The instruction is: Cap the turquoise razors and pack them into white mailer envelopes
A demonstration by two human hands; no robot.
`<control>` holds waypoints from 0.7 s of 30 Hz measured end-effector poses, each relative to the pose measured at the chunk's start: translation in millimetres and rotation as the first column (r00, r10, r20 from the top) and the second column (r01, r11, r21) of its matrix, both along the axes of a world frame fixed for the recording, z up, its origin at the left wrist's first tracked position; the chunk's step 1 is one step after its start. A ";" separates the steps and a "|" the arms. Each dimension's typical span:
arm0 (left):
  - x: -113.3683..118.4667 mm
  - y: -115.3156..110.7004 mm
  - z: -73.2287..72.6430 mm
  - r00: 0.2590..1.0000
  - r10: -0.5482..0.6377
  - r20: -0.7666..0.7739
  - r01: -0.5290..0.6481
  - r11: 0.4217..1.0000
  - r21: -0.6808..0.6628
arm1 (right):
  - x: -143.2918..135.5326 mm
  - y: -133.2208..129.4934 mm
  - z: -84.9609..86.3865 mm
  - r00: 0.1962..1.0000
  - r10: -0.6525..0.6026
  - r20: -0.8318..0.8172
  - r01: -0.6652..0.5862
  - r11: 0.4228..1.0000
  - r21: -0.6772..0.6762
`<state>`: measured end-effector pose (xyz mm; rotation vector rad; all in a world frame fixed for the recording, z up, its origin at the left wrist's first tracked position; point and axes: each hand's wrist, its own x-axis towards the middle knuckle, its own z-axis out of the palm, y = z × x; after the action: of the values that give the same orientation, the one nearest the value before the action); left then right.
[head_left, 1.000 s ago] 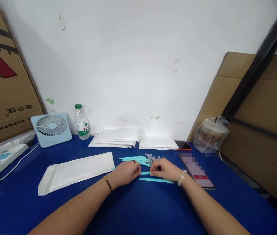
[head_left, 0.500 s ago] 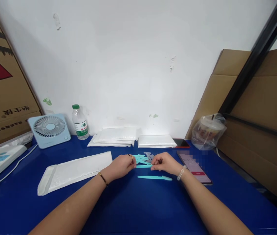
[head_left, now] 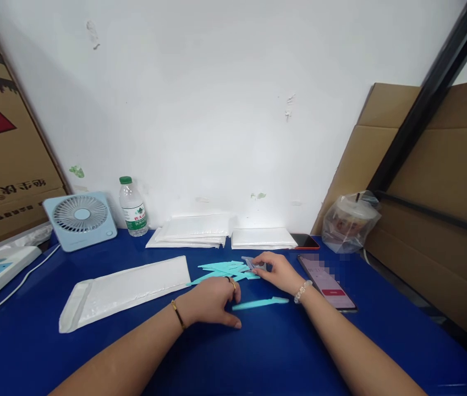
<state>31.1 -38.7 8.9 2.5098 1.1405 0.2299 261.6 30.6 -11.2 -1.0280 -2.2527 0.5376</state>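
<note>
A turquoise eyebrow razor [head_left: 261, 303] lies alone on the blue table, its blade end to the right. My left hand [head_left: 212, 301] is by its left end, thumb and fingers apart, holding nothing; whether a fingertip touches the handle is unclear. Behind it is a loose pile of turquoise eyebrow razors [head_left: 225, 268], crossed over one another. At the pile's right side, my right hand [head_left: 273, 270] has thumb and fingertips closed on a greyish-purple eyebrow razor [head_left: 248, 262], partly hidden by the fingers.
A white padded envelope [head_left: 128, 291] lies on the left. Stacked white envelopes [head_left: 192, 228] and another white stack [head_left: 263, 237] rest by the wall. A phone [head_left: 328, 283] lies right of my right hand. Fan [head_left: 82, 220], bottle [head_left: 133, 209] and bagged cup [head_left: 351, 223] stand farther back.
Both hands have let go of a turquoise razor at the pile's front. My left hand came nearer and opened beside the lone razor, which is now slightly turned. My right hand moved to the greyish-purple razor.
</note>
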 end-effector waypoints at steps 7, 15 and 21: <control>5.6 2.2 -11.1 0.998 0.048 -0.039 -0.043 0.992 0.115 | -2.8 -10.1 5.2 0.978 0.205 0.028 -0.195 0.961 -0.197; 2.5 10.7 -17.8 0.989 0.120 -0.085 -0.101 0.975 0.197 | -3.5 -16.5 8.0 0.932 0.331 0.146 -0.292 0.926 -0.238; 1.6 9.8 -19.3 0.994 0.097 -0.044 -0.087 0.979 0.185 | -7.2 -20.9 10.1 0.927 0.300 0.224 -0.266 0.949 -0.169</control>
<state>32.7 -28.9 -10.3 2.6386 1.3130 0.3083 254.4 9.7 -1.0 -0.8761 -2.6416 0.7281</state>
